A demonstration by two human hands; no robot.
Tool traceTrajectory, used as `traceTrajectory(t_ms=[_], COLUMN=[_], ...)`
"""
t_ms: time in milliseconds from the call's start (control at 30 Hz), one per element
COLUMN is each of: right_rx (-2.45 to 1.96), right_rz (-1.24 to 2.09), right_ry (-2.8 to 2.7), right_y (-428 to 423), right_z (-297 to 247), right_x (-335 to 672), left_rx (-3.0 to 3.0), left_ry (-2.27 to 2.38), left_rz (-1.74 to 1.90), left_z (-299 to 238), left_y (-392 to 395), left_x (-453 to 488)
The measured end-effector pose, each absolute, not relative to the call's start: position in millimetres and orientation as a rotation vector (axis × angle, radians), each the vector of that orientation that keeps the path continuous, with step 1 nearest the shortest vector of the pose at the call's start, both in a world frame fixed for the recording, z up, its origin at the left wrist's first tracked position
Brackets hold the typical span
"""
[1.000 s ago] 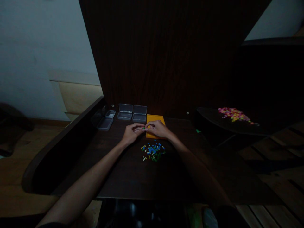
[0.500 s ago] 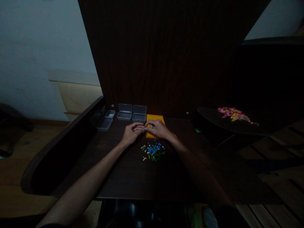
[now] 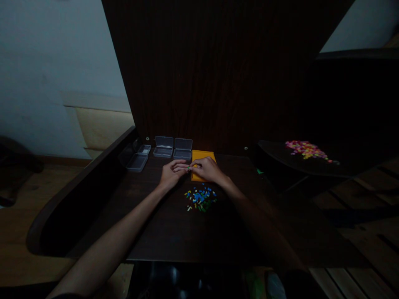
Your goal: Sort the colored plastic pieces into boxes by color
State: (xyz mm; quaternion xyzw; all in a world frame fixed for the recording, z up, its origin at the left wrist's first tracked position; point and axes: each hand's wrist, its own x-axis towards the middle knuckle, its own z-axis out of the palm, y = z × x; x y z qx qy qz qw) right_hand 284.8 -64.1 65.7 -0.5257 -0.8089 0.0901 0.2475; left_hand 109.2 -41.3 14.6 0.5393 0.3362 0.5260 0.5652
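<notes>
My left hand point(image 3: 171, 173) and my right hand point(image 3: 207, 168) meet fingertip to fingertip over the left edge of a yellow tray point(image 3: 203, 154). A tiny green piece point(image 3: 188, 167), seemingly a toy building brick, is pinched where the fingertips come together. Both hands are closed around that spot, and the fingers hide most of what they hold. Closer to me, just below the hands, a loose pile of small building bricks point(image 3: 202, 198) in blue, green, yellow and white lies on the dark wooden table point(image 3: 168, 232).
Behind my left hand stand two clear plastic boxes point(image 3: 163, 152) point(image 3: 182, 154) with raised lids. Further left are another open clear box point(image 3: 137, 162) and a smaller one point(image 3: 144, 149). A dark panel point(image 3: 199, 83) rises behind. Pink and yellow bits point(image 3: 307, 150) lie on a shelf at right.
Both hands stay at almost the same place by the tray. The fingers have shifted slightly, and the green piece between them shows a little more clearly.
</notes>
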Motion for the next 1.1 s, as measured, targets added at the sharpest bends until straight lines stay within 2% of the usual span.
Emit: traceTrajectory(t_ms=[433,800,1100], right_rx=[-1.304,-1.941,-2.025], right_rz=[0.424,0.089,0.074], right_ry=[-2.180,-2.274,-2.343], right_y=[-54.2,-46.5,-47.0], right_z=[60.1,51.1,45.2], right_x=[295.6,318.4,317.2], left_rx=[1.369,1.518,1.536], left_ry=[0.688,0.718,0.731], left_rz=[1.264,1.272,1.278], left_z=[7.4,2.2,2.9], left_y=[-40.6,-36.5,-36.6], left_x=[111.6,109.6,109.0])
